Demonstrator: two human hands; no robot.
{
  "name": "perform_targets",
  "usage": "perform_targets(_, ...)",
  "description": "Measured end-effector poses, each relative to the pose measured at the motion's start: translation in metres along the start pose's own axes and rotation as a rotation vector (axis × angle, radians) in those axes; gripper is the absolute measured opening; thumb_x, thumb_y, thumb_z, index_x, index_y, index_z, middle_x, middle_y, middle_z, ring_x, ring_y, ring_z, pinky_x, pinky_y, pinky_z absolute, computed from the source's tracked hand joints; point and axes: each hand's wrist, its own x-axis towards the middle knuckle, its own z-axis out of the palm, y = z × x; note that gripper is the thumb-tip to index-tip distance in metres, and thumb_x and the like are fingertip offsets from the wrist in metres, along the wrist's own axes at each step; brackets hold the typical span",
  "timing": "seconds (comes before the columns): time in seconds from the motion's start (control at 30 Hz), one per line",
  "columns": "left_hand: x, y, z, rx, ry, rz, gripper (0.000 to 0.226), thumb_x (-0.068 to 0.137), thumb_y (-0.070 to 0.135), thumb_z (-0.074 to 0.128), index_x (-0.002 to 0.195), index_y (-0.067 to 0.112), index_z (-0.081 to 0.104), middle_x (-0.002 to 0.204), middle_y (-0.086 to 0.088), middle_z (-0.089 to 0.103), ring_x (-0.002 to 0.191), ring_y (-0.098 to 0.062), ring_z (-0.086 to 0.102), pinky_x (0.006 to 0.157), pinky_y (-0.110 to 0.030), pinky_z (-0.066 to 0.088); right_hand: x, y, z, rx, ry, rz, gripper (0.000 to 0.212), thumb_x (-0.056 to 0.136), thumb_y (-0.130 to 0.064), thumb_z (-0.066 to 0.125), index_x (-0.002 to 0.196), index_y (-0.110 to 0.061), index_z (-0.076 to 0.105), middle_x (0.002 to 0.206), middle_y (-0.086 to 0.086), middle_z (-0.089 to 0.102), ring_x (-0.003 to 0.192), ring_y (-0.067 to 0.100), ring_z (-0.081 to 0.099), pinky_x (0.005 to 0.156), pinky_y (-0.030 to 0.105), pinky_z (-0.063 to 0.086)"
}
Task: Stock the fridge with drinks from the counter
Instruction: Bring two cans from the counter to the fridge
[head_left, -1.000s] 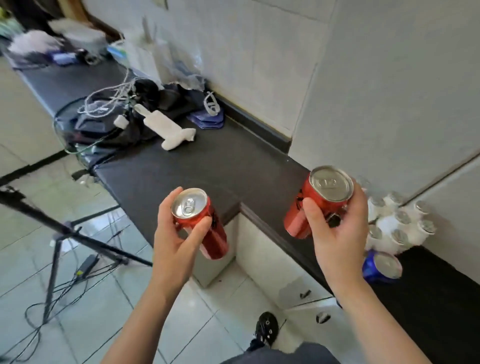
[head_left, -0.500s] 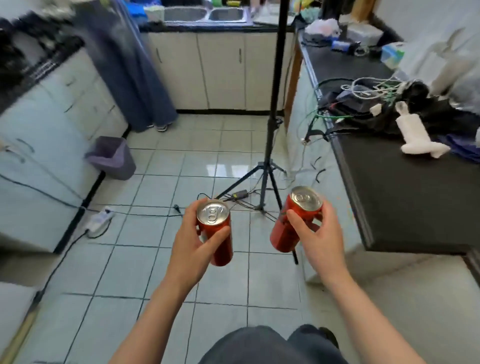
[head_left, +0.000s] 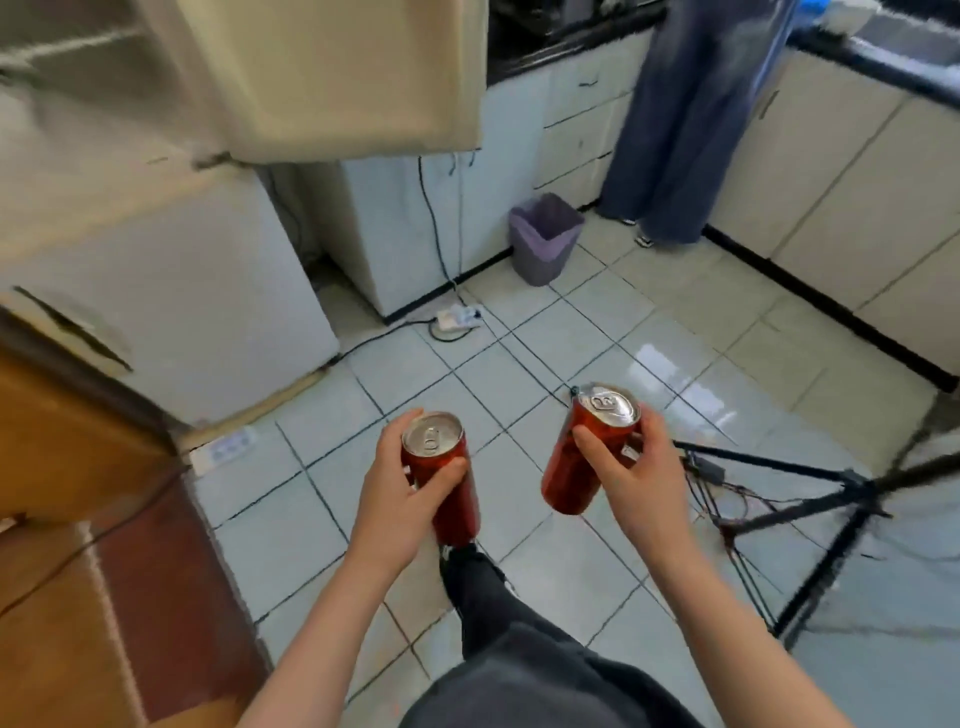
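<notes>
As we stand on the tiled floor (head_left: 675, 322) with a drink in each hand, a brown wooden panel (head_left: 62, 441) fills the left edge. Beside it stands the white fridge (head_left: 197, 301), its front blurred, and a cream door (head_left: 337, 78) juts out over it at the top of the frame. One white power strip (head_left: 223, 449) lies at the fridge's foot, and a second strip (head_left: 457, 318) lies farther back with a black cable running from it.

Our left grip (head_left: 400, 499) has its thumb and fingers curled round the left can (head_left: 457, 499), which is red with its silver top up. It is held in the air above the floor, well apart from the fridge. Below it we see our own dark trouser leg (head_left: 493, 597). A purple bin (head_left: 545, 244) stands against the far cabinets, under a dark worktop (head_left: 571, 44).

Near the left can but not touching it is the right can (head_left: 576, 467), also red, tilted with its top leaning right. Our right grip (head_left: 634, 478) wraps it, thumb across the front and fingers behind.

Farther back a person in wide blue trousers (head_left: 670, 130) stands at the worktop; we see only the legs. White cabinets (head_left: 841, 197) line the right wall. A black tripod (head_left: 831, 509) spreads over the floor at lower right, with cables (head_left: 717, 493) tangled at its base.
</notes>
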Motion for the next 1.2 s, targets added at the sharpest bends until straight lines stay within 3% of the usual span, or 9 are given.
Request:
perform_targets(0.13, 0.052, -0.013, -0.055, 0.001, 0.159, -0.056, 0.053, 0.079, 0.02, 0.073, 0.108, 0.052, 0.042, 0.111, 0.026, 0.054, 0.1, 0.017, 0.05, 0.078, -0.009, 0.039, 0.062, -0.023, 0.081, 0.032, -0.196, -0.051, 0.045, 0.079, -0.029, 0.073, 0.111, -0.042, 0.045, 0.103, -0.028, 0.05, 0.092, -0.014, 0.051, 0.07, 0.008, 0.038)
perform_targets(0.27, 0.11, -0.013, -0.118, -0.005, 0.299, -0.1, 0.05, 0.08, 0.016, 0.073, 0.111, 0.043, 0.045, 0.109, 0.021, 0.056, 0.102, 0.008, 0.053, 0.078, -0.01, 0.041, 0.124, -0.063, 0.164, 0.112, -0.347, -0.074, 0.042, 0.079, -0.025, 0.073, 0.108, -0.044, 0.049, 0.104, -0.025, 0.058, 0.095, -0.018, 0.052, 0.073, 0.011, 0.043)
perform_targets(0.47, 0.172, -0.012, -0.209, 0.01, 0.494, -0.113, 0.052, 0.08, 0.019, 0.072, 0.112, 0.048, 0.042, 0.11, 0.031, 0.051, 0.104, 0.016, 0.048, 0.081, -0.012, 0.041, 0.194, -0.127, 0.278, 0.109, -0.58, -0.168, 0.036, 0.079, -0.031, 0.071, 0.108, -0.041, 0.051, 0.098, -0.03, 0.06, 0.098, -0.015, 0.053, 0.067, 0.002, 0.045)
perform_targets(0.57, 0.184, -0.016, -0.243, -0.024, 0.619, -0.142, 0.053, 0.082, 0.02, 0.071, 0.113, 0.051, 0.039, 0.109, 0.034, 0.049, 0.103, 0.019, 0.047, 0.078, -0.007, 0.043, 0.211, -0.155, 0.332, 0.092, -0.688, -0.199, 0.042, 0.08, -0.035, 0.069, 0.118, -0.033, 0.052, 0.105, -0.023, 0.059, 0.1, -0.007, 0.055, 0.07, 0.007, 0.044)
perform_targets(0.67, 0.192, -0.03, -0.278, -0.049, 0.743, -0.155, 0.053, 0.082, 0.017, 0.07, 0.12, 0.042, 0.042, 0.108, 0.035, 0.051, 0.103, 0.021, 0.046, 0.075, 0.003, 0.039, 0.218, -0.176, 0.385, 0.092, -0.756, -0.216, 0.044, 0.079, -0.035, 0.069, 0.119, -0.032, 0.052, 0.108, -0.018, 0.061, 0.102, -0.001, 0.056, 0.075, 0.014, 0.044)
perform_targets(0.87, 0.237, -0.064, -0.365, -0.094, 0.759, -0.181, 0.057, 0.082, 0.019, 0.07, 0.122, 0.042, 0.037, 0.115, 0.03, 0.047, 0.106, 0.016, 0.047, 0.075, 0.0, 0.04, 0.224, -0.213, 0.491, 0.06, -0.792, -0.274, 0.044, 0.078, -0.03, 0.072, 0.115, -0.036, 0.049, 0.101, -0.025, 0.058, 0.093, -0.012, 0.055, 0.064, -0.002, 0.041)
perform_targets(1.07, 0.324, -0.047, -0.481, -0.112, 0.709, -0.038, 0.059, 0.077, 0.024, 0.07, 0.124, 0.038, 0.038, 0.115, 0.026, 0.047, 0.105, 0.016, 0.048, 0.074, 0.003, 0.039, 0.246, -0.286, 0.591, 0.114, -0.706, -0.346, 0.047, 0.074, -0.027, 0.076, 0.116, -0.03, 0.055, 0.1, -0.02, 0.063, 0.096, -0.005, 0.059, 0.068, 0.003, 0.045)
perform_targets(1.13, 0.352, -0.03, -0.515, -0.093, 0.692, -0.01, 0.064, 0.075, 0.028, 0.07, 0.13, 0.034, 0.036, 0.117, 0.027, 0.046, 0.109, 0.007, 0.048, 0.074, 0.002, 0.04, 0.254, -0.316, 0.616, 0.161, -0.667, -0.364, 0.044, 0.074, -0.026, 0.076, 0.112, -0.035, 0.056, 0.098, -0.021, 0.065, 0.094, -0.007, 0.059, 0.07, 0.006, 0.047)
perform_targets(1.2, 0.38, -0.013, -0.546, -0.055, 0.672, 0.056, 0.065, 0.073, 0.034, 0.067, 0.13, 0.036, 0.035, 0.116, 0.03, 0.045, 0.111, 0.013, 0.047, 0.074, 0.003, 0.04, 0.261, -0.345, 0.638, 0.215, -0.607, -0.391, 0.042, 0.073, -0.026, 0.078, 0.108, -0.039, 0.057, 0.097, -0.024, 0.065, 0.093, -0.006, 0.06, 0.069, 0.006, 0.047)
